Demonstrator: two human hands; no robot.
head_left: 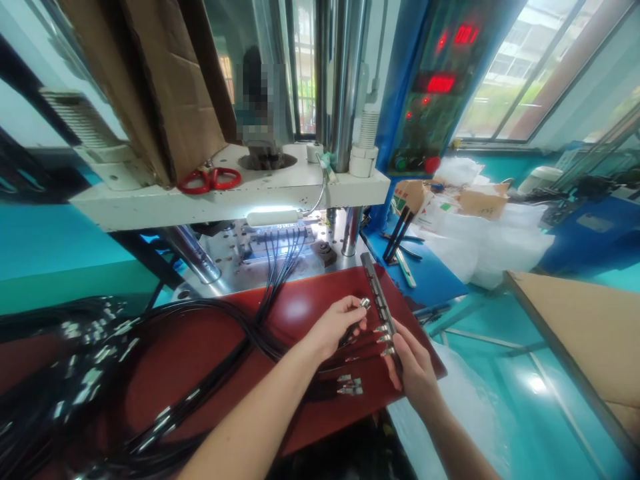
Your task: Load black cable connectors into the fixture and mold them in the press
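Observation:
In my left hand, closed by pinching, is a metal cable connector just left of a long dark metal bar. My right hand wraps round the lower end of this slotted bar, which slants across the right side of a red-brown board. Several silver connectors sit along the bar close to my right fingers, their thin cables running left. More loose connectors lie on the board below my left wrist. Black cables cross the board.
Behind the board stands a press with a white plate, red-handled scissors on top and a lit lamp beneath. Cables enter a metal mould. Cutters and a knife lie on a blue surface. A cardboard sheet is at right.

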